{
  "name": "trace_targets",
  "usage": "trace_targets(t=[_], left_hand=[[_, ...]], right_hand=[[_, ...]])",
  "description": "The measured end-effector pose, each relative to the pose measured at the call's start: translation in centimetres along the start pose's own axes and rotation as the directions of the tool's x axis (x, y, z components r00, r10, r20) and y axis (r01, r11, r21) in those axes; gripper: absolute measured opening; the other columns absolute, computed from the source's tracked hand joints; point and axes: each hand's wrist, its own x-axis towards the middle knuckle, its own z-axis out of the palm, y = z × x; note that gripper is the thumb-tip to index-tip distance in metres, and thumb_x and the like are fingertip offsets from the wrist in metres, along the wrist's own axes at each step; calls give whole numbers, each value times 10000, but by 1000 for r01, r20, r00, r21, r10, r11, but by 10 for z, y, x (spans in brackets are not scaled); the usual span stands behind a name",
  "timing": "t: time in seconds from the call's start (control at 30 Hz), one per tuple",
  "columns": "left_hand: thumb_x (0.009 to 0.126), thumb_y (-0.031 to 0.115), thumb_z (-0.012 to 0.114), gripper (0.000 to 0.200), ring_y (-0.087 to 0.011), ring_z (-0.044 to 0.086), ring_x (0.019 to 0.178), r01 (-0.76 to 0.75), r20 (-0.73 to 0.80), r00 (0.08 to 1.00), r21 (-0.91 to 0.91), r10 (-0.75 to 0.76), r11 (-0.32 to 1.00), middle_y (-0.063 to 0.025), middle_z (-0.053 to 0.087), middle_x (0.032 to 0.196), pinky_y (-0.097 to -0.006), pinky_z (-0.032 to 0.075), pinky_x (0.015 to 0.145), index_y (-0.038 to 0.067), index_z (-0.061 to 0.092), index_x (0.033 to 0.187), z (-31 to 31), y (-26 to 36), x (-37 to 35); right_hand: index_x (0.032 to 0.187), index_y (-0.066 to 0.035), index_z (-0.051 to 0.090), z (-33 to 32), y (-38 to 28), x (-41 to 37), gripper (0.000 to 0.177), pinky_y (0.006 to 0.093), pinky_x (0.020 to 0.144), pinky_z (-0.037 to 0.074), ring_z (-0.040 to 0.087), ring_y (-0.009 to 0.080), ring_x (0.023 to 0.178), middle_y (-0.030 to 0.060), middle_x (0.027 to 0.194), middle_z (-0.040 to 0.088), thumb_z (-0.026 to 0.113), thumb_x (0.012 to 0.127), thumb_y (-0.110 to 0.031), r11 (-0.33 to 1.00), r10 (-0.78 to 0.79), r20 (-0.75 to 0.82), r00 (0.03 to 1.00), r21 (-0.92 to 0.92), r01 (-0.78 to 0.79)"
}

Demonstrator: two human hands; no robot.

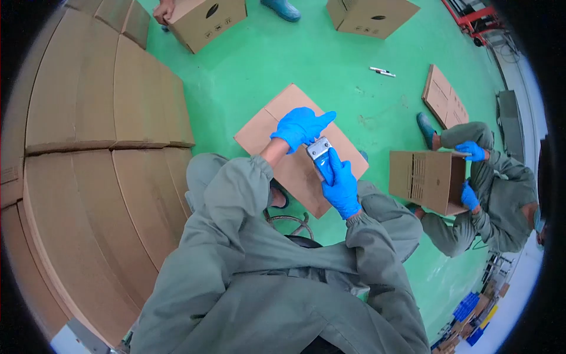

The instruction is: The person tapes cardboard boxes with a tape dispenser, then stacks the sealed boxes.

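Note:
A folded-flat brown carton (268,127) lies in front of me, its near part over my legs. Above it, my right hand (342,190), in a blue glove, is wrapped round a blue-and-silver hand tool (320,154) whose metal head points away from me. The tool's exact kind does not show clearly. Just beyond the tool's head is my left hand (299,126), also blue-gloved. One digit is stretched out to the right and the other fingers are bent down close to the metal head.
Tall stacks of cartons (71,88) stand at the left. To the right, a seated person (501,194) holds an open box (421,180). Two more boxes, a bare hand (165,10) and markers (382,71) are farther off. A flat carton (445,97) lies beyond the seated person.

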Motion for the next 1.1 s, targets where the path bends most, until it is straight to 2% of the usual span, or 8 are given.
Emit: trace_targets(t=[0.03, 0.27, 0.5, 0.63, 0.83, 0.9, 1.03, 1.1], left_hand=[[833, 711, 440, 758, -280, 624, 665, 69, 114, 993, -234, -43, 970, -162, 629, 692, -434, 490, 698, -4, 645, 688, 1, -11, 7], [850, 686, 439, 752, -313, 629, 749, 102, 231, 972, -240, -45, 965, -201, 658, 790, -449, 469, 734, -22, 653, 712, 40, -50, 21], [815, 618, 563, 630, -336, 599, 689, -176, 19, 983, -197, 184, 964, -212, 623, 734, -456, 463, 669, 3, 637, 703, 53, -54, 34], [826, 582, 574, 600, -329, 575, 605, -154, -125, 985, -309, 120, 939, -195, 608, 683, -453, 452, 600, 6, 612, 661, 59, -56, 35], [876, 533, 534, 564, -345, 559, 551, -146, -214, 968, -60, 130, 988, -159, 606, 623, -457, 448, 565, 26, 620, 643, 41, -64, 31], [902, 529, 487, 577, -360, 579, 569, -282, -476, 763, 364, 437, 888, -165, 616, 640, -468, 466, 572, 36, 640, 645, 45, -89, 48], [921, 518, 472, 601, -374, 582, 581, -118, -633, 718, 300, 290, 947, -179, 603, 625, -498, 435, 553, 33, 643, 610, -47, -109, 60], [910, 522, 468, 547, -398, 622, 682, 38, -553, 824, 278, 127, 960, -185, 653, 743, -488, 492, 624, 60, 690, 719, -114, -128, 64]], right_hand=[[1439, -127, 374, 0, -1, -1, 827, 433, 650, 487, 571, 357, 773, 169, 919, 504, 640, 661, -31, 1000, 9, 8, 1000, 9, -9], [1439, -132, 371, -5, -3, -2, 835, 429, 694, 495, 577, 370, 819, 171, 949, 505, 638, 653, -39, 999, 33, 55, 998, -10, -33], [1442, -138, 366, -4, 0, 0, 840, 435, 695, 496, 579, 380, 820, 177, 961, 502, 638, 654, -38, 999, 37, 72, 997, -35, -35], [1441, -141, 367, -7, -3, 2, 842, 432, 696, 497, 579, 378, 819, 176, 958, 503, 645, 653, -37, 999, 37, 73, 997, -7, -36], [1440, -168, 374, -11, -13, 12, 842, 434, 669, 497, 583, 371, 777, 163, 934, 511, 649, 654, -44, 999, 6, 99, 995, -37, -3], [1441, -180, 374, -17, -22, 21, 839, 438, 656, 495, 583, 369, 759, 160, 920, 515, 648, 659, -48, 998, 15, 140, 990, -68, -6], [1424, -197, 385, -18, -48, 61, 781, 471, 639, 498, 592, 391, 738, 200, 922, 524, 631, 690, -96, 989, -1, 259, 966, -141, 38], [1424, -193, 377, -11, -63, 84, 773, 479, 640, 500, 596, 400, 740, 210, 930, 534, 628, 698, -109, 988, -6, 284, 959, -147, 50]])
